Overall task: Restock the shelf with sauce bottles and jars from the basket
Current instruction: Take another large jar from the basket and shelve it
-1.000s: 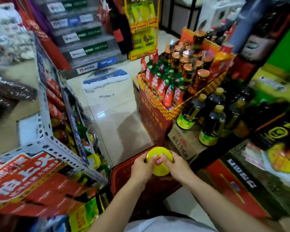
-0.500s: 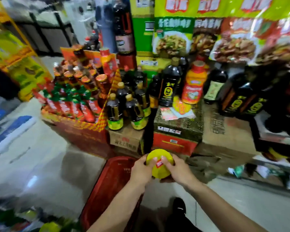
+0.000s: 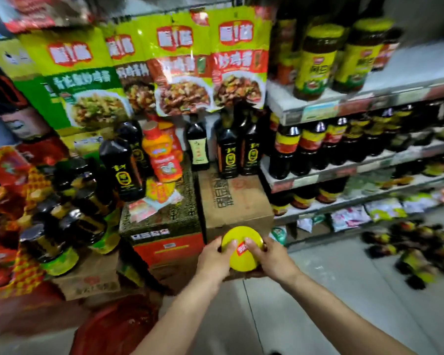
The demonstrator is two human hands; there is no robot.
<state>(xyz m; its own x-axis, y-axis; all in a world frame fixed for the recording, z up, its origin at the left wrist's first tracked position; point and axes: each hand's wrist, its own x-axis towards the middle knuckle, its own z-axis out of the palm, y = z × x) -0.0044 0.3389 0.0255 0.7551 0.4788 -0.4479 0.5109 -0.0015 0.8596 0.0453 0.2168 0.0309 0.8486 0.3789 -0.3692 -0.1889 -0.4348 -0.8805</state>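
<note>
A sauce jar with a round yellow lid (image 3: 242, 247) is seen from above, held in front of me by both hands. My left hand (image 3: 214, 260) grips its left side and my right hand (image 3: 272, 257) grips its right side, thumbs over the lid. The jar's body is hidden below the lid. The red basket (image 3: 118, 326) is on the floor at lower left, blurred. The shelf (image 3: 344, 108) stands at the right, with matching yellow-lidded jars (image 3: 315, 60) on its upper tier and dark sauce bottles (image 3: 310, 147) on the tier below.
Cardboard boxes (image 3: 231, 201) topped with dark bottles and an orange bottle (image 3: 162, 155) stand just beyond my hands. A display of bottles fills the left. Green food packets hang above. Several dark packets (image 3: 418, 249) lie on the floor at right.
My view has swung right, from the floor display toward the shelf. Both hands keep the same hold on the jar; the basket has slid toward the lower left.
</note>
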